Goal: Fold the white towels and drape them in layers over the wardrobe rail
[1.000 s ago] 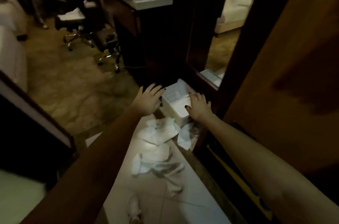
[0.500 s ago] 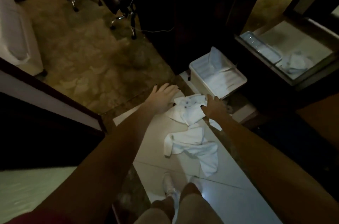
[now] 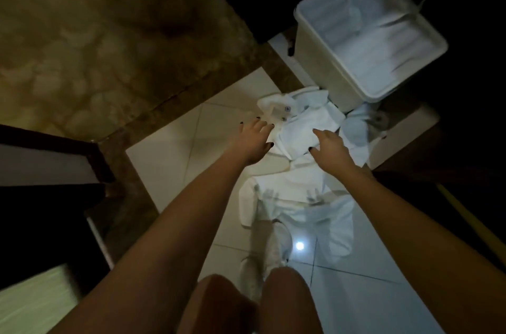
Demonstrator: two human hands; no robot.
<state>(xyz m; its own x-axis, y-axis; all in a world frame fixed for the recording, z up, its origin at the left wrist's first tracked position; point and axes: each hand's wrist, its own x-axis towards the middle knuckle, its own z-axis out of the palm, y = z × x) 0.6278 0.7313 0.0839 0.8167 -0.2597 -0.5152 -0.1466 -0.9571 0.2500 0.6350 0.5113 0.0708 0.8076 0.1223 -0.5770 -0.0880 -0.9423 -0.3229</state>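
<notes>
- A crumpled white towel [image 3: 301, 125] with a small label is being left lying on the glossy pale tiled floor [image 3: 175, 161], just on the near side of a white rectangular plastic bin [image 3: 325, 65].
- The left hand [image 3: 253, 142] is being held out at the left edge of that towel, with fingers straight and spread and nothing being gripped. Whether the cloth is being touched cannot be told.
- The right hand [image 3: 331, 147] is being held over the towel's right side, with fingers loosely extended and nothing being clasped. Contact cannot be told here either.
- A second white towel [image 3: 295, 196] is being left spread on the tiles nearer to the person, between the two forearms.
- A third bunch of white cloth [image 3: 356, 133] is being left to the right of the crumpled towel, against the bin's near corner.
- The bin is being seen standing upright at far right, its top open.
- A pale shoe [image 3: 276, 246] is being planted on the tiles at the second towel's near edge, beside a small bright reflected light [image 3: 299, 246].
- A brown patterned carpet [image 3: 95, 32] is being seen at far left.
</notes>
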